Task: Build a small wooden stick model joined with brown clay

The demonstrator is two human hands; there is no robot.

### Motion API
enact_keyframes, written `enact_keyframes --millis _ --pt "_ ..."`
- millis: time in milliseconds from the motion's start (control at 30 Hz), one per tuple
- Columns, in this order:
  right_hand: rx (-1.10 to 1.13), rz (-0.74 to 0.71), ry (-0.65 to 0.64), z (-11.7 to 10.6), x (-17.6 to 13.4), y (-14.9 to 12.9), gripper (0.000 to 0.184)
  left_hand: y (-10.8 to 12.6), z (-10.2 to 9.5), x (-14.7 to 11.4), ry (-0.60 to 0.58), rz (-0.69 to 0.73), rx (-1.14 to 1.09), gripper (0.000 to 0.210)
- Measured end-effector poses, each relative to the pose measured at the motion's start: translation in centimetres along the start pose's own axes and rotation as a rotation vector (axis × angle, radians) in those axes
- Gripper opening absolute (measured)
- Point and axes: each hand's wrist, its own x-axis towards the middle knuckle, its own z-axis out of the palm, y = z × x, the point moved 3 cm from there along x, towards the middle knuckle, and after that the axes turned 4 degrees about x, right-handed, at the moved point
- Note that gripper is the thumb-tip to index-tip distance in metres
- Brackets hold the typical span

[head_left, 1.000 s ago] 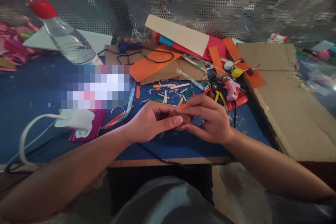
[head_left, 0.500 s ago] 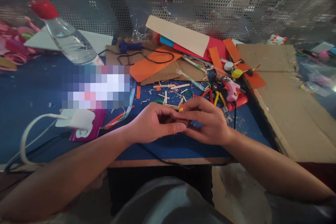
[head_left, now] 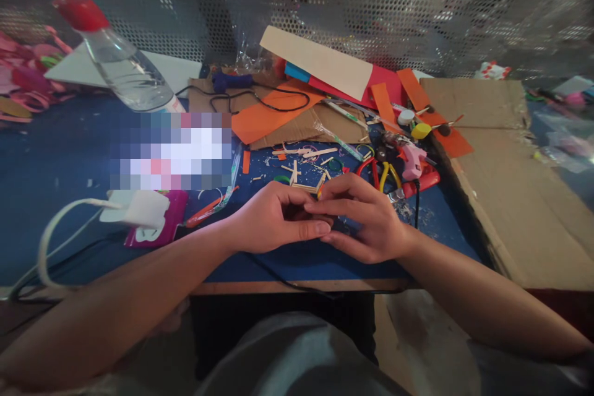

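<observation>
My left hand [head_left: 273,218] and my right hand [head_left: 364,218] meet over the front of the blue table, fingertips pressed together. Both are closed, and whatever lies between them is hidden by the fingers. Just behind them, small wooden sticks joined into a little frame [head_left: 304,187] stand on the table, partly covered by my right hand. More loose wooden sticks [head_left: 320,153] and a green ring [head_left: 281,179] lie beyond. Pliers with yellow handles [head_left: 391,173] and a pink glue gun [head_left: 413,159] rest to the right of my right hand.
A tilted water bottle [head_left: 132,74] with a red cap stands at the left. A white plug [head_left: 147,209] sits in a magenta power strip [head_left: 179,213]. Orange paper [head_left: 264,114] and cardboard [head_left: 524,179] lie behind and right. A perforated metal screen [head_left: 325,0] closes the back.
My hands stay together at nearly the same place, with a slight shift of the right fingers. The whole view has moved a little; nothing on the table has visibly changed.
</observation>
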Motion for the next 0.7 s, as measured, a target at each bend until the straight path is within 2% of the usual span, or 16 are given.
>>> enact_keyframes --millis 267,400,700 --pt "-0.042 0.020 0.062 0.14 0.00 0.10 0.033 0.17 -0.09 -0.02 0.014 -0.040 0.018 0.038" --pt "-0.019 0.002 0.028 0.49 0.12 0.09 0.040 0.12 0.08 0.10 -0.004 -0.008 -0.002 0.038" --pt "-0.024 0.000 0.017 0.64 -0.49 0.32 0.028 -0.17 -0.07 0.17 0.021 -0.032 0.078 0.044"
